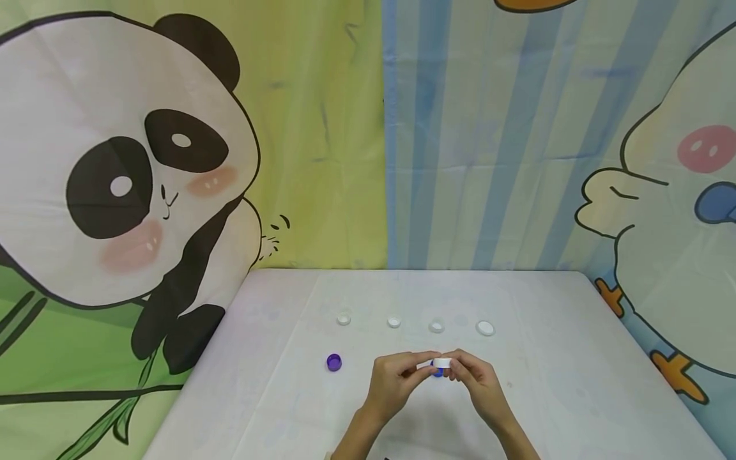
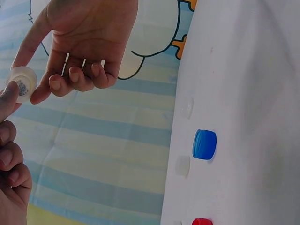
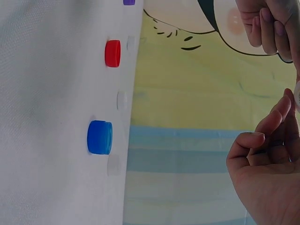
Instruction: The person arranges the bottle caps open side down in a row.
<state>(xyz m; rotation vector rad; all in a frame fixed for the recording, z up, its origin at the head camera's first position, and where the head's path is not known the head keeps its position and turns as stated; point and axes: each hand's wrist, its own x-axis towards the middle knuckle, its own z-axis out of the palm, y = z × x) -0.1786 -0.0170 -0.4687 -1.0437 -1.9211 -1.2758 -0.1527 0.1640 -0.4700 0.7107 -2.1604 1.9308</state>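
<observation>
A white bottle cap [image 1: 441, 363] is held up over the table between both hands. My left hand [image 1: 393, 381] pinches its left edge, and in the left wrist view that thumb lies across the face of the cap [image 2: 29, 80], where a grey patch shows inside. My right hand [image 1: 482, 386] grips the opposite edge with thumb and forefinger; its other fingers curl loosely below. Behind the hands a blue bottle cap [image 2: 205, 145] stands on the table, mostly covered in the head view. A red bottle cap [image 3: 112, 53] shows in the wrist views but is hidden in the head view.
A purple cap [image 1: 334, 362] lies left of the hands on the white-covered table [image 1: 287, 409]. Farther back, several whitish caps form a row, from a small one [image 1: 343, 319] to a larger one [image 1: 485, 328]. A printed cartoon curtain [image 1: 322, 140] hangs behind the table.
</observation>
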